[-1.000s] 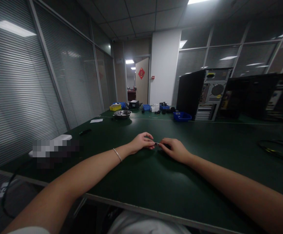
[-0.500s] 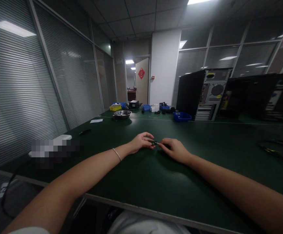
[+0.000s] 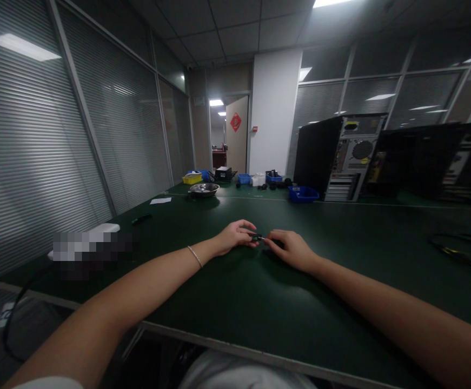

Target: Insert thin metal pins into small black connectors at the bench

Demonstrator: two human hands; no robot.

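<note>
Above the middle of the green tabletop (image 3: 235, 292), my left hand (image 3: 234, 237) is closed, thumb and fingers pinching a small dark object (image 3: 256, 236). Facing it from the right, my right hand (image 3: 291, 249) pinches the thin, light-coloured end of the same piece, which looks metallic. Both sets of fingertips are only a short distance apart, with the piece between them. Its exact kind is too small to make out, and my fingers partly cover it. A beaded bracelet (image 3: 195, 256) circles my left wrist.
At the back stand a shiny metal bowl (image 3: 203, 189), a yellow tray (image 3: 192, 178), a blue bin (image 3: 303, 194) and a computer tower (image 3: 340, 156). A dark green item (image 3: 141, 219) and white paper (image 3: 160, 200) lie left. Black cable (image 3: 462, 246) lies right.
</note>
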